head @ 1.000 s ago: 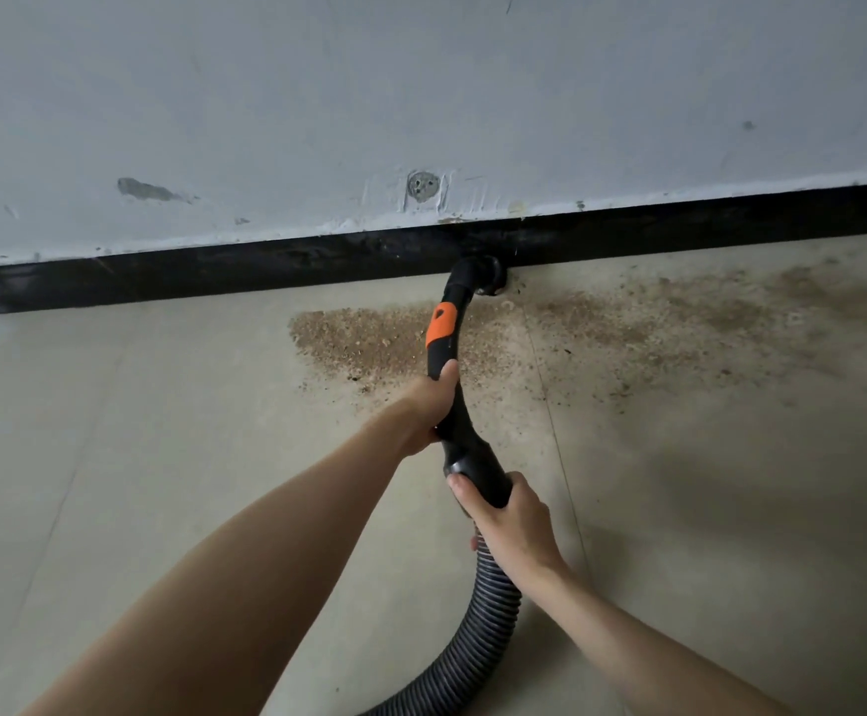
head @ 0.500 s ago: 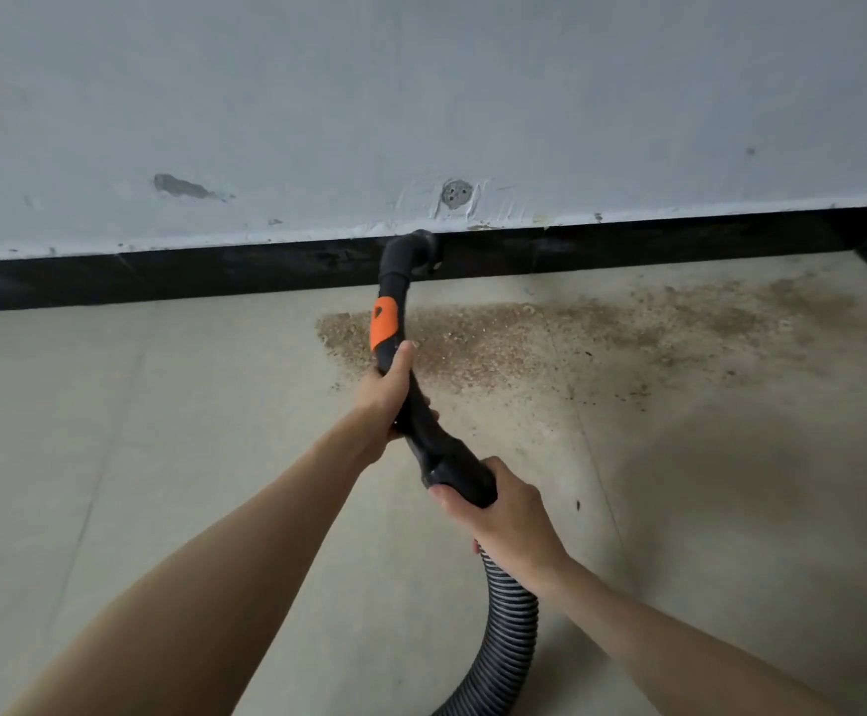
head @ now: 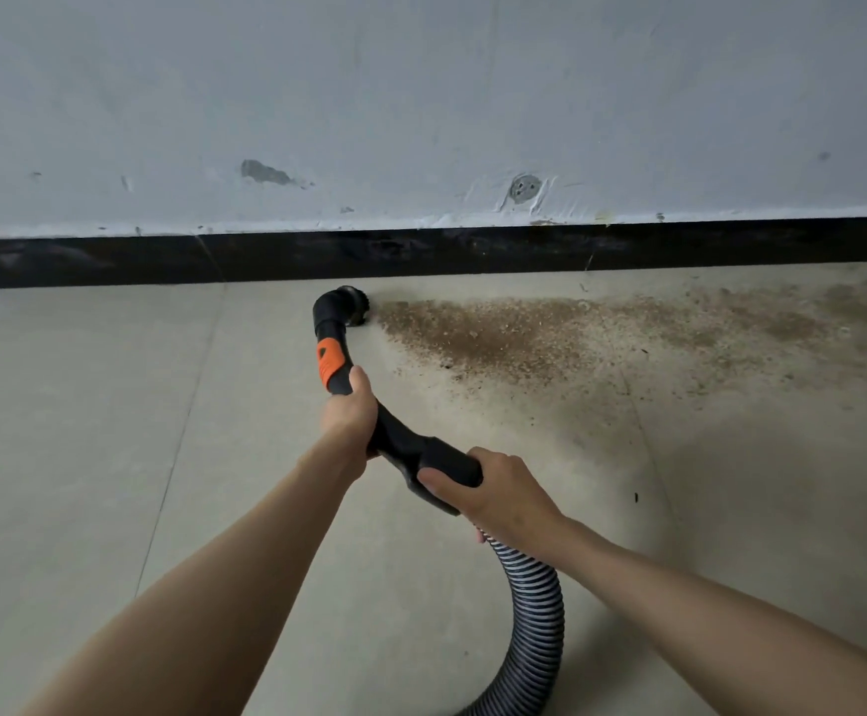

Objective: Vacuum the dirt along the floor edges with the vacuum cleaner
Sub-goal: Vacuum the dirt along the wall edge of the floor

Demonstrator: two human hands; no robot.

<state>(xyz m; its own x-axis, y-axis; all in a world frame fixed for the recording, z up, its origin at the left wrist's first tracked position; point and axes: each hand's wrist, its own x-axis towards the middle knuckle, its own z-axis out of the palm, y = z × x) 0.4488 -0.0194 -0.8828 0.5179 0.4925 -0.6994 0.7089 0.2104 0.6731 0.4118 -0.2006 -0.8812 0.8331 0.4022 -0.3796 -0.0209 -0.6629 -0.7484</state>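
Note:
A black vacuum wand [head: 400,444] with an orange band [head: 329,364] curves down to a round brush nozzle [head: 351,304]. The nozzle rests on the floor at the left tip of a brown dirt patch [head: 524,335], a short way in front of the black skirting board [head: 473,250]. My left hand [head: 349,413] grips the wand just below the orange band. My right hand [head: 488,488] grips the thick cuff where the ribbed grey hose [head: 534,612] joins. The hose loops down out of the bottom of the view.
A pale grey wall [head: 421,95] with scuffs and a filled round hole [head: 524,188] rises above the skirting. Beige floor tiles [head: 85,431] with thin joints spread left and toward me. Thinner dirt [head: 782,323] trails to the right along the wall.
The nozzle has swept left along the wall and come slightly away from the skirting, now at the patch's left tip. Dirt near the skirting looks thinner. Both hands kept their grip.

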